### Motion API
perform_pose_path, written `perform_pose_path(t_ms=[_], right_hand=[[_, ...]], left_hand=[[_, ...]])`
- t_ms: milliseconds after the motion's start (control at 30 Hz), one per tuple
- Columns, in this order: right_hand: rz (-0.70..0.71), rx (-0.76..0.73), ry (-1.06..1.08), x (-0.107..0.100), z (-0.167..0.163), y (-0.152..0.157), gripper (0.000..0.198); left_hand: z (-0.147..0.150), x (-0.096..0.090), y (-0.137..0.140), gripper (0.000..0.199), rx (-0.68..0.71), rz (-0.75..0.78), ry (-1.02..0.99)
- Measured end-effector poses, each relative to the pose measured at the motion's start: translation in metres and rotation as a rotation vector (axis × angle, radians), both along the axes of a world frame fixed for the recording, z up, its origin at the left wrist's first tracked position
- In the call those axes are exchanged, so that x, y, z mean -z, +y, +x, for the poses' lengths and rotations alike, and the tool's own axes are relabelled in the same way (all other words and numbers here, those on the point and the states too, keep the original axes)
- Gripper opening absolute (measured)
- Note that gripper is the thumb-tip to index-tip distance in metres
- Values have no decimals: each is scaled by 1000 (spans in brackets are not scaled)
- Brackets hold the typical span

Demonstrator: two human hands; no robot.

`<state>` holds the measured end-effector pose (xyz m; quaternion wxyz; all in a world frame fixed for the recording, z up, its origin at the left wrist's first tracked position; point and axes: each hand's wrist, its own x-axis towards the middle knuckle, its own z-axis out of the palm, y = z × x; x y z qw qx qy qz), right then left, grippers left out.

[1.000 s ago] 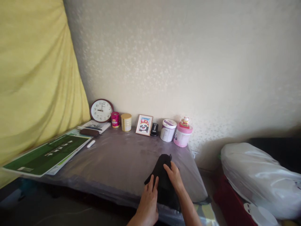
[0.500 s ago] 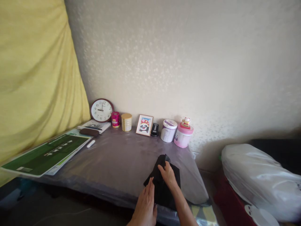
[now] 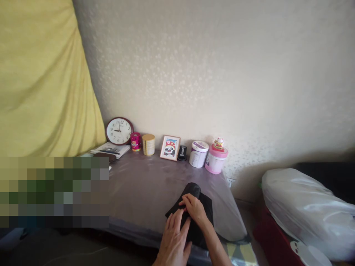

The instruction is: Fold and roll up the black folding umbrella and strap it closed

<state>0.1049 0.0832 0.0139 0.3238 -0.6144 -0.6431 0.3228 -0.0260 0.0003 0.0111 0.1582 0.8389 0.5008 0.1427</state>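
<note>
A piece of black cloth [image 3: 203,207], with a thick rounded fold at its far end, lies near the front edge of the table [image 3: 138,192]. My left hand [image 3: 174,236] rests on its left side, palm down, with the fingers apart. Just beyond and to the right, my right hand [image 3: 195,210] has its fingers curled onto the cloth below the rounded fold. Both hands almost meet over the middle of the cloth and cover part of it.
Along the wall stand a round clock [image 3: 119,131], a pink can [image 3: 135,142], a yellow-lidded can [image 3: 148,144], a framed panda picture [image 3: 170,147], a white tub [image 3: 199,154] and a pink tub [image 3: 216,160]. A full white plastic bag [image 3: 305,207] lies right. Pixels blur the lower left.
My left hand has moved slightly forward and its fingers have spread. My right hand has come a little nearer, its fingers more curled. The far end of the cloth now looks rounder.
</note>
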Motion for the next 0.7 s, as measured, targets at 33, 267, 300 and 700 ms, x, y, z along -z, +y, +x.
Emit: perform_pose_path(t_ms=[33, 267, 300, 700], right_hand=[[10, -12, -15, -1, -1, -2, 26], [360, -101, -99, 10, 5, -25, 30], [422, -124, -118, 13, 7, -26, 30], [534, -149, -321, 43, 41, 48, 33]], left_hand=[[2, 1, 2, 68, 7, -19, 6], [9, 23, 14, 77, 21, -108, 86], [9, 24, 15, 78, 23, -114, 94], [13, 18, 17, 89, -61, -256, 38]])
